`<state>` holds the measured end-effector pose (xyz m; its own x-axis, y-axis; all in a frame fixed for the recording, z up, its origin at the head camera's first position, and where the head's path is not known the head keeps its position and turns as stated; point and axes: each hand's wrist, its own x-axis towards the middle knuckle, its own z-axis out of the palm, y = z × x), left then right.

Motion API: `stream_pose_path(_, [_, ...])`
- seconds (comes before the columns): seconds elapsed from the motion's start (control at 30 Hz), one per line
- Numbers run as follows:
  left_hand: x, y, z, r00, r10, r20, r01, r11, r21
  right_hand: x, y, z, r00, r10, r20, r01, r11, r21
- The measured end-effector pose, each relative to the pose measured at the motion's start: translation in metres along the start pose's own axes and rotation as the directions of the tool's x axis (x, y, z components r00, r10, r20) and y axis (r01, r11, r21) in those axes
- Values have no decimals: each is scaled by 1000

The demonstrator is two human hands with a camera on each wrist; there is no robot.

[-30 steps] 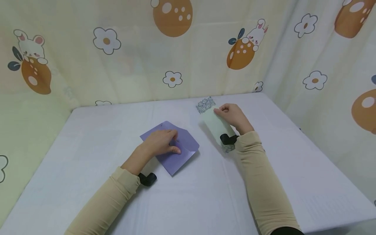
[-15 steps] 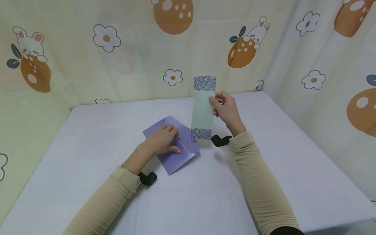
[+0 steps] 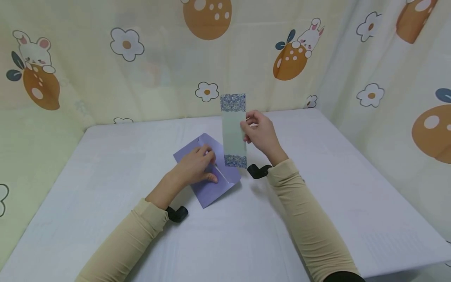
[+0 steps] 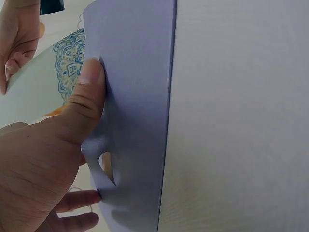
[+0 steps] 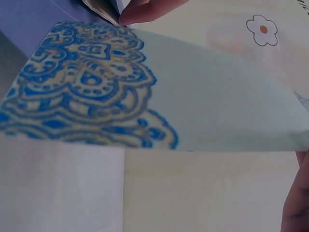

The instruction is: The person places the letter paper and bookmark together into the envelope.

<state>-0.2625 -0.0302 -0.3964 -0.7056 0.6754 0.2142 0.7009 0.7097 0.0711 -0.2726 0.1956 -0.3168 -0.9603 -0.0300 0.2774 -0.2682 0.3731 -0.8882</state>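
Two papers in hand, one to each grip. With the left hand, just left of centre in the head view, grips the purple envelope: thumb laid along one face, fingertips set apart from it and bent behind the paper. In the left wrist view, shows the thumb tip left of centre, on the purple face, with a bit of finger visible through a curved gap lower down. With the right hand, right of centre in the head view, pinches the card by the right edge, thumb and fingers clamped on it. Holds it upright above the table, blue-patterned at both ends, pale green between. At the lower end, overlaps the envelope's upper right in the head view; cannot tell if touching. Stretches across the right wrist view, patterned end at left. Behind, a printed curtain.
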Motion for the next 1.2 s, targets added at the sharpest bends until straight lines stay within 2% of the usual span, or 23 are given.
stream_pose_path(0.13, [1,0,1,999,20,-32,-19,1000,15,1,4,1,1000,0,1,0,999,-34])
stream_pose_path(0.33, [1,2,1,999,29,-46,-29,1000,10,2,6,0,998,24,-54,-28,995,-92])
stream_pose_path(0.47, [1,3,-1,998,44,-53,-44,999,11,3,10,1,998,29,-61,-37,988,-148])
stream_pose_path(0.73, [1,3,1,998,46,-44,-45,999,17,3,13,2,999,-3,-34,-10,929,-369])
stream_pose_path(0.97, [2,3,3,998,45,-38,-44,999,27,1,16,6,996,85,12,-74,923,-378])
stream_pose_path(1.2, [1,4,2,999,42,-24,-42,999,17,1,15,11,993,101,55,-72,919,-388])
